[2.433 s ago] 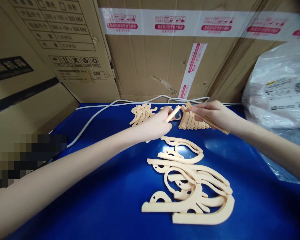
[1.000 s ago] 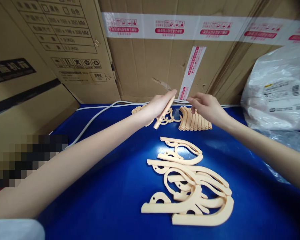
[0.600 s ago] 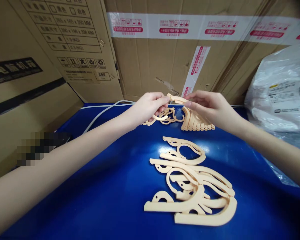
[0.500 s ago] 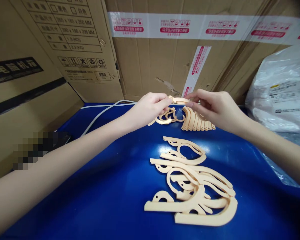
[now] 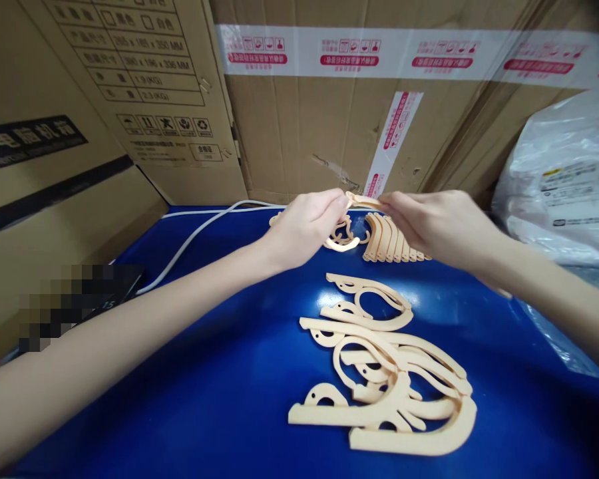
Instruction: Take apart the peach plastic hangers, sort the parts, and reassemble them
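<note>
Bridging opposing fingers (image 5: 335, 201): cream piece (image 5: 366, 201)

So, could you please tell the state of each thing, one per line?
Beige piece: held up
Left hand: closed on that piece
Right hand: closed on it too
Row of pieces: lined side by side
Curved pieces: bunched, partly hidden
Front pieces: lying flat, some overlapping
White cable: slack, curved
Back carton: taped
White package: plastic-wrapped
Black object: partly obscured, unclear

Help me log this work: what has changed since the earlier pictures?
Since a second ago, the right hand has taken hold of a slender, cream, plastic-looking strip spanning to the left hand. The cream, curved, plastic-looking pieces in front stayed put on the glossy blue table.
</note>
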